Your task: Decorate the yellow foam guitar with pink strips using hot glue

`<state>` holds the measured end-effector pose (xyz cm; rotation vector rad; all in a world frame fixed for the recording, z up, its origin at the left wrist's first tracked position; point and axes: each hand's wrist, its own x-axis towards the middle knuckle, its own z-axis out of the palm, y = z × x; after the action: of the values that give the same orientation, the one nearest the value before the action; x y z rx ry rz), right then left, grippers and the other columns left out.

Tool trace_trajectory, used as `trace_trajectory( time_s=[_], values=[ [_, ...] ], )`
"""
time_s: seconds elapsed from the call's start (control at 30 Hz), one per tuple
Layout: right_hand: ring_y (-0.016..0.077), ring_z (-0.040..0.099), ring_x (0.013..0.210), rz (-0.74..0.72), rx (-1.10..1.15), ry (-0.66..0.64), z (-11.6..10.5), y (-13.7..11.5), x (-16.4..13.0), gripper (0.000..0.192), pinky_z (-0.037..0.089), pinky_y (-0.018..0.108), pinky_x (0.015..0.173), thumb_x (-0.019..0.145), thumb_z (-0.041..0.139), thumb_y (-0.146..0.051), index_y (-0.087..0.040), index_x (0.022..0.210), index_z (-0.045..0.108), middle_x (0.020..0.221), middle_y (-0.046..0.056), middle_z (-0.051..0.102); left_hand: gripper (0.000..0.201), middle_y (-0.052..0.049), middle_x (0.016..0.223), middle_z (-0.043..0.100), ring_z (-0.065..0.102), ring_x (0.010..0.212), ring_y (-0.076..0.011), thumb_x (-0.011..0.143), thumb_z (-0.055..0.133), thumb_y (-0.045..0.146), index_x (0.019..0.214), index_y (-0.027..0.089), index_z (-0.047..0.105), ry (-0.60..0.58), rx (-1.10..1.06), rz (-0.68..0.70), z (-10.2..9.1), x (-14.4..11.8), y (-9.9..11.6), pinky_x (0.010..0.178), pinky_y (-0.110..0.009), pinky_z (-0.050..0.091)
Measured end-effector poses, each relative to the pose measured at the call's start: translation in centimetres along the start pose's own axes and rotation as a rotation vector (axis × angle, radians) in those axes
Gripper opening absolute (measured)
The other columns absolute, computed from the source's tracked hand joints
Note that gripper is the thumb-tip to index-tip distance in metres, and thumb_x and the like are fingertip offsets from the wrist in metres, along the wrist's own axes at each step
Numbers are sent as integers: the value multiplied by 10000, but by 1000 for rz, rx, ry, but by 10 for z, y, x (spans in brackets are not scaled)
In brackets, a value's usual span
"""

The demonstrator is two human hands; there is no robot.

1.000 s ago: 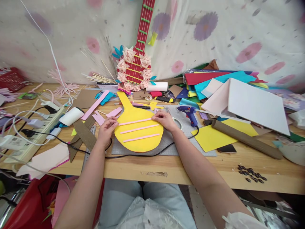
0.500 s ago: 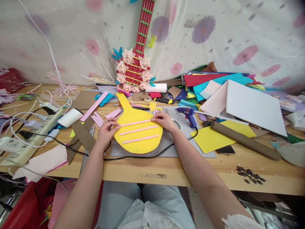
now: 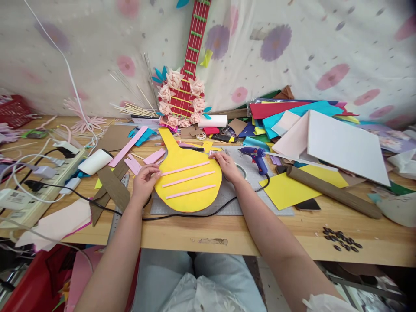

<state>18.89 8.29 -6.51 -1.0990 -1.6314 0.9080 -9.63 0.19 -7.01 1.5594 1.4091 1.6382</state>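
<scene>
A yellow guitar-shaped cutout (image 3: 190,182) with a short neck lies on a grey cutting mat (image 3: 232,208). Across its round body run three pink strips: a top strip (image 3: 186,168), a middle strip (image 3: 189,178) and a bottom strip (image 3: 191,191). My left hand (image 3: 146,180) has its fingers closed at the cutout's left edge, beside the top strip's left end. At the upper right edge, my right hand (image 3: 225,164) grips the cutout, its fingertips a little beyond the top strip's right end.
A blue glue gun (image 3: 255,157) with a black cord rests right of the cutout. Behind stands a red paper guitar (image 3: 183,97) with pink flowers. A power strip (image 3: 53,173) is at left, yellow paper (image 3: 286,190) and black oval pieces (image 3: 341,238) at right.
My right fingers have come off the top strip's right end and shifted slightly up to the cutout's edge. The left hand stays nearly in place.
</scene>
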Motion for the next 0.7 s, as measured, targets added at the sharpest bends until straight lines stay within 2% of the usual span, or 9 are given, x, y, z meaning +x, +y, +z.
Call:
trace_trajectory(
  time_s=[0.13, 0.2, 0.27, 0.4, 0.47, 0.6, 0.7],
  values=[
    [145, 500, 697, 60, 112, 1, -1, 5, -1, 493, 407, 280, 628, 820, 335, -617, -224, 832, 632, 762, 21, 542, 163, -38, 931, 612, 560, 955, -174, 691, 648, 320, 794, 194, 638, 138, -123, -100, 4, 0, -5, 886, -320, 424],
    [144, 499, 702, 107, 164, 14, -1, 8, -1, 494, 406, 271, 596, 829, 305, -617, -240, 869, 622, 782, 23, 537, 206, -35, 934, 629, 578, 929, -180, 689, 646, 343, 837, 200, 632, 157, -184, -191, 7, -2, -8, 837, -313, 448],
    [146, 508, 741, 132, 182, 28, 1, 11, -2, 465, 414, 269, 620, 827, 323, -605, -246, 883, 612, 832, 25, 549, 246, -33, 922, 650, 604, 869, -181, 691, 641, 371, 874, 208, 622, 128, -255, -296, 11, -3, -8, 757, -305, 475],
    [160, 507, 865, 87, 135, 36, 6, 11, -4, 327, 409, 279, 772, 750, 515, -534, -219, 805, 581, 910, 26, 565, 346, -50, 968, 666, 631, 781, -178, 669, 655, 414, 942, 207, 607, 73, -360, -443, 23, -2, 0, 656, -300, 503],
    [157, 501, 847, 71, 126, 69, 8, 10, -4, 310, 403, 283, 790, 742, 530, -514, -212, 802, 560, 897, 27, 563, 383, -67, 1022, 658, 633, 810, -181, 646, 682, 403, 961, 197, 605, 73, -377, -443, 27, 2, 5, 677, -305, 512],
    [146, 488, 829, 17, 152, 231, 10, 10, -1, 315, 404, 287, 798, 776, 485, -502, -212, 894, 529, 916, 34, 537, 396, -97, 1136, 618, 603, 972, -202, 623, 715, 348, 969, 183, 614, 62, -388, -351, 29, 13, 13, 812, -335, 498],
    [149, 486, 833, -7, 134, 249, 10, 8, -1, 307, 406, 292, 803, 777, 489, -491, -211, 899, 514, 924, 41, 530, 364, -92, 1150, 616, 575, 1048, -220, 603, 724, 299, 938, 194, 626, 101, -400, -322, 29, 14, 17, 891, -371, 471]
  ],
)
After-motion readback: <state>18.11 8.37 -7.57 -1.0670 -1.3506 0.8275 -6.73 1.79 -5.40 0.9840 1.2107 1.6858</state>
